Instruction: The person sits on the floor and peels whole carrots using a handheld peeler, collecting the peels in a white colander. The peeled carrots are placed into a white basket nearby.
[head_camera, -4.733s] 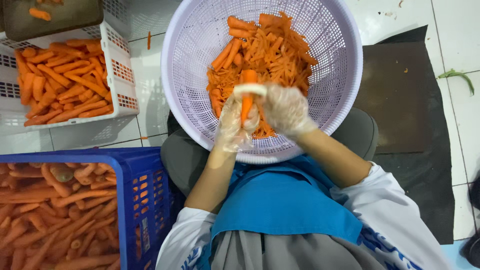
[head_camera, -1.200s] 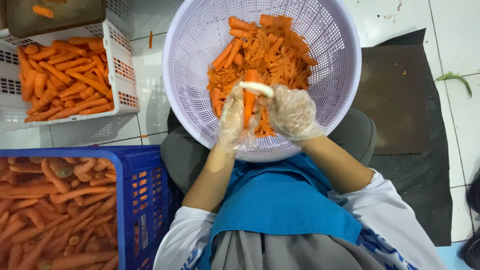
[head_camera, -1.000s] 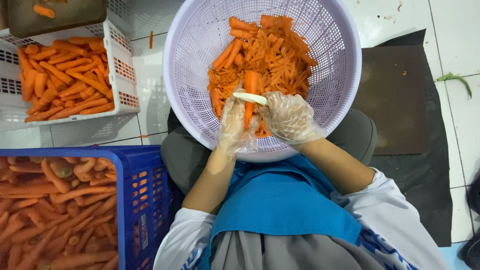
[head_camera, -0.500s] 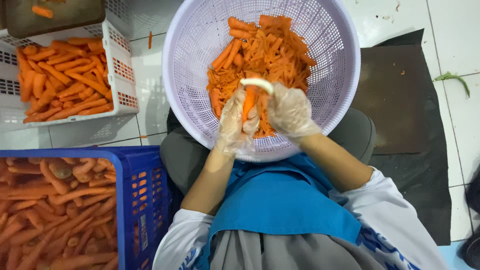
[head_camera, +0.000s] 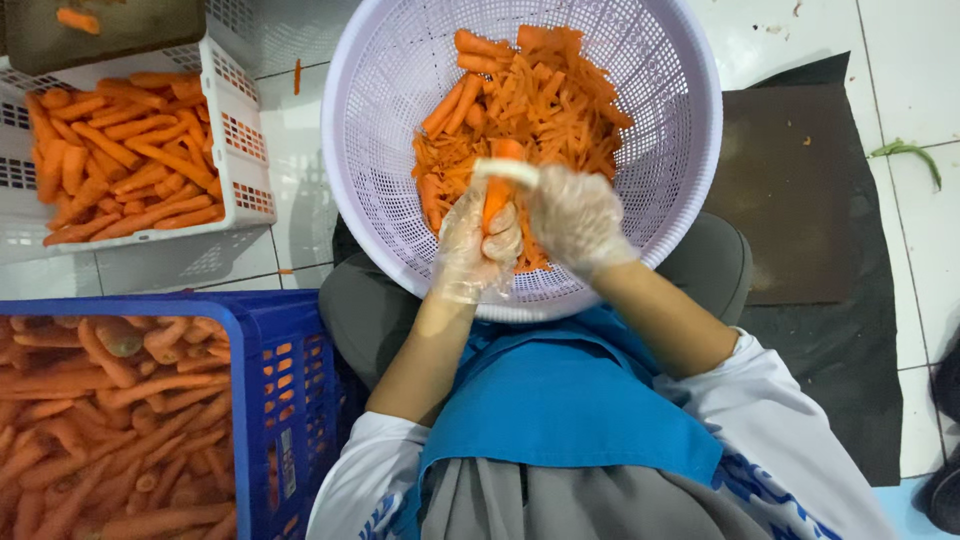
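My left hand (head_camera: 478, 243) grips carrot (head_camera: 497, 195) low | right hand (head_camera: 578, 217) clasps peeler (head_camera: 506, 172) | carrot likely stiff, slick when peeled; hold butt end.

An orange carrot (head_camera: 497, 200) is held upright over the basket; a white peeler (head_camera: 505, 172) is laid across its upper end.

My gloved left hand (head_camera: 478, 243) grips a carrot (head_camera: 497, 195) upright over the round white basket (head_camera: 365, 150) of peelings on my lap, while my gloved right hand (head_camera: 577, 218) holds a white peeler (head_camera: 506, 172) across its far end. To the left, a blue crate (head_camera: 285, 400) sits near me and a white crate (head_camera: 245, 150) farther off, both full of carrots.
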